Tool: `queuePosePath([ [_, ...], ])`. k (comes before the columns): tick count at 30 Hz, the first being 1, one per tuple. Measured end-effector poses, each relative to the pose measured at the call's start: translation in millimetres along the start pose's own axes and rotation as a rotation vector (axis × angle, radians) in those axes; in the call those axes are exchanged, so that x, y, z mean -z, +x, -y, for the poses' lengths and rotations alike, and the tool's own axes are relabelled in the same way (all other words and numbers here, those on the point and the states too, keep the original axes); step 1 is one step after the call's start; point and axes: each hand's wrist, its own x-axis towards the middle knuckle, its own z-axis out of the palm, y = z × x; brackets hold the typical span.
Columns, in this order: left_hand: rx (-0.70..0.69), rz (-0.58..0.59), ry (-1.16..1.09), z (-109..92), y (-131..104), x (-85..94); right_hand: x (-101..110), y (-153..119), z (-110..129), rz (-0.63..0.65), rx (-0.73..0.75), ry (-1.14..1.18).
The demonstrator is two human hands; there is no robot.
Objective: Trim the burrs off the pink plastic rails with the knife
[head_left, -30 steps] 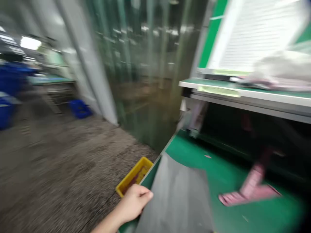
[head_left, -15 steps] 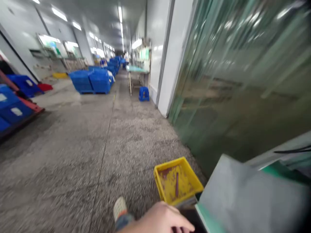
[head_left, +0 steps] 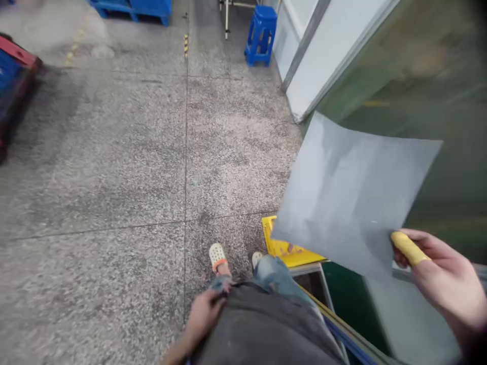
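My right hand [head_left: 437, 274], its thumb wrapped in a yellow finger cover [head_left: 410, 247], pinches the lower right edge of a thin grey sheet [head_left: 353, 187]. The sheet is held up and curves slightly; I cannot make out its material. Down by my lap, my left hand [head_left: 203, 312] is closed, fingers curled beside my dark clothing [head_left: 262, 329]; what it holds, if anything, is hidden. Partly covered by the sheet, a yellow crate [head_left: 271, 238] with reddish bits in it sits low beside my legs.
Below my right hand is a pale work surface [head_left: 414, 314]. A greenish plastic strip curtain [head_left: 449, 177] hangs to the right, beside a white wall [head_left: 327, 56]. Further off stand a blue stool [head_left: 262, 33] and a blue bin [head_left: 148, 6]. A red-framed cart [head_left: 19, 50] is at left.
My view has tilted down. My left hand has drawn back from beside the yellow crate to my lap. The grey sheet, blurred at lower right before, is now raised in my right hand.
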Motion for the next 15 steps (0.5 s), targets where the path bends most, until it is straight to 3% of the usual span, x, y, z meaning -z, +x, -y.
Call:
queuePosePath([
  [4, 0.002, -0.101, -0.035, -27.8, 53.9, 32.2, -38.8, 76.6, 38.1, 0.059, 0.044, 0.085],
  [8, 0.046, -0.112, -0.073, -72.0, 122.0, 74.5, -65.7, 182.7, 65.3, 0.157, 0.087, 0.083],
  [11, 0.169, -0.181, -0.079, -91.1, 155.7, 137.1, -79.7, 267.5, 88.7, 0.242, 0.105, 0.094],
  [15, 0.459, -0.541, -0.092, -98.3, 168.4, 237.5, -96.7, 367.1, 116.5, 0.276, 0.068, 0.062],
])
